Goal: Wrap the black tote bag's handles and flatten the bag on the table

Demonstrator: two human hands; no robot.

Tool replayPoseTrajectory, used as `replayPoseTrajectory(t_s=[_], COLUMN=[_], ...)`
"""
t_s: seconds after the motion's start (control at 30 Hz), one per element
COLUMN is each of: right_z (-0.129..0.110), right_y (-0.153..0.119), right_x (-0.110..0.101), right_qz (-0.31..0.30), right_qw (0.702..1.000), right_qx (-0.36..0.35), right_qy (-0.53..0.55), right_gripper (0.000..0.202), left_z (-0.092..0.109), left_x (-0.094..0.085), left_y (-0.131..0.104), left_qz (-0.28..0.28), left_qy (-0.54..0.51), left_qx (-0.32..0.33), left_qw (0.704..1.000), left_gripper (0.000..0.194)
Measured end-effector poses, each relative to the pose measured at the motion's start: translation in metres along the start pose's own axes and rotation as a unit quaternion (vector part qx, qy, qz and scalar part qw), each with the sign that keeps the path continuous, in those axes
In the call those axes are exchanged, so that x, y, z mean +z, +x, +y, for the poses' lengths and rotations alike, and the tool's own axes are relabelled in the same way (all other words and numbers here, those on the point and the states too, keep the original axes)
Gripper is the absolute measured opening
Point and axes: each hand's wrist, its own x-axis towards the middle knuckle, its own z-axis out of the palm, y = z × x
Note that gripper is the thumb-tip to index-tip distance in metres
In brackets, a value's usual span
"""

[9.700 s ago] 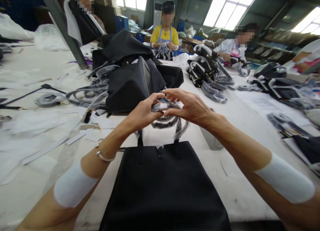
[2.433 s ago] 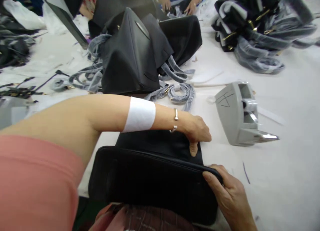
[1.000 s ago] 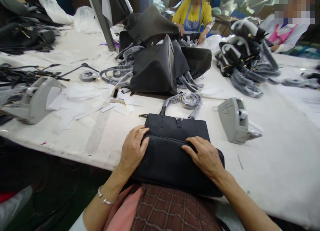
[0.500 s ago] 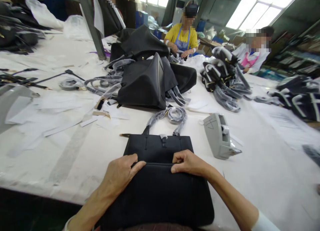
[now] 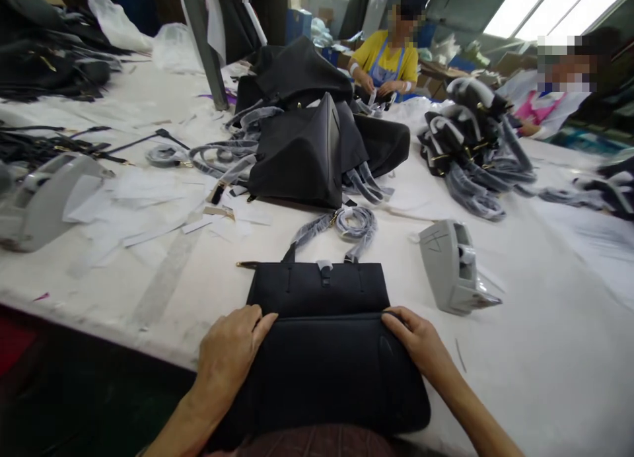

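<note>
A black handbag (image 5: pixel 337 364) lies on the table in front of me, its lower part close to my body. My left hand (image 5: pixel 230 348) grips the left end of its folded edge, thumb on top. At the right end of the same edge, my right hand (image 5: pixel 416 341) is closed on the bag, its thumb along the fold and its other fingers partly hidden. Beyond the fold is the bag's upper panel with slits and a small closure tab (image 5: pixel 325 273). Plastic-wrapped handles and a coiled strap (image 5: pixel 355 223) lie past its top edge.
A grey tape dispenser (image 5: pixel 448 265) stands to the right, another dispenser (image 5: pixel 49 203) to the left beside paper scraps (image 5: pixel 133 209). Black bags (image 5: pixel 302 146) are heaped ahead, with more wrapped bags (image 5: pixel 465 137) at right. Two people work across the white table (image 5: pixel 539 351).
My right hand has slid right along the fold to the bag's corner. My left hand has shifted slightly left. The view has turned a little to the left.
</note>
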Motion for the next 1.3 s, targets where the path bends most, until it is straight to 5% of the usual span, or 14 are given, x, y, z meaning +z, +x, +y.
replayPoseTrajectory(t_s=[0.1, 0.3, 0.53, 0.63, 0.73, 0.9, 1.07, 1.2, 1.3], right_z=[0.000, -0.004, 0.025, 0.022, -0.015, -0.074, -0.046, -0.024, -0.021], right_y=[-0.005, 0.013, -0.008, -0.012, -0.006, 0.020, 0.066, 0.084, 0.089], right_x=[0.008, -0.006, 0.003, 0.000, 0.001, 0.053, 0.112, 0.117, 0.117], right_qz=[0.091, 0.151, 0.208, 0.270, 0.309, 0.186, 0.141, 0.164, 0.187], right_qw=[0.996, 0.987, 0.965, 0.926, 0.872, 0.813, 0.782, 0.759, 0.736], right_qx=[0.014, 0.043, 0.044, -0.041, -0.223, -0.457, -0.476, -0.511, -0.544], right_qy=[-0.015, -0.020, -0.150, -0.262, -0.308, -0.308, -0.376, -0.369, -0.356], right_gripper=[0.043, 0.059, 0.068, 0.082, 0.078, 0.069, 0.076, 0.081, 0.078], left_z=[0.001, 0.019, 0.032, 0.032, 0.032, 0.030, 0.030, 0.034, 0.035], left_x=[0.000, -0.011, -0.008, -0.001, 0.004, 0.012, 0.012, -0.005, -0.015], left_y=[0.006, 0.054, 0.074, 0.074, 0.074, 0.075, 0.072, 0.069, 0.072], left_qz=[0.020, 0.042, 0.175, 0.199, 0.203, 0.199, 0.190, 0.202, 0.190], left_qy=[-0.021, -0.046, 0.000, -0.032, -0.039, -0.077, -0.125, -0.120, -0.127], left_qx=[0.010, 0.066, 0.175, 0.207, 0.206, 0.192, 0.148, 0.145, 0.220], left_qw=[1.000, 0.996, 0.969, 0.957, 0.957, 0.958, 0.963, 0.961, 0.948], left_gripper=[0.037, 0.036, 0.017, 0.031, 0.035, 0.037, 0.034, 0.033, 0.052])
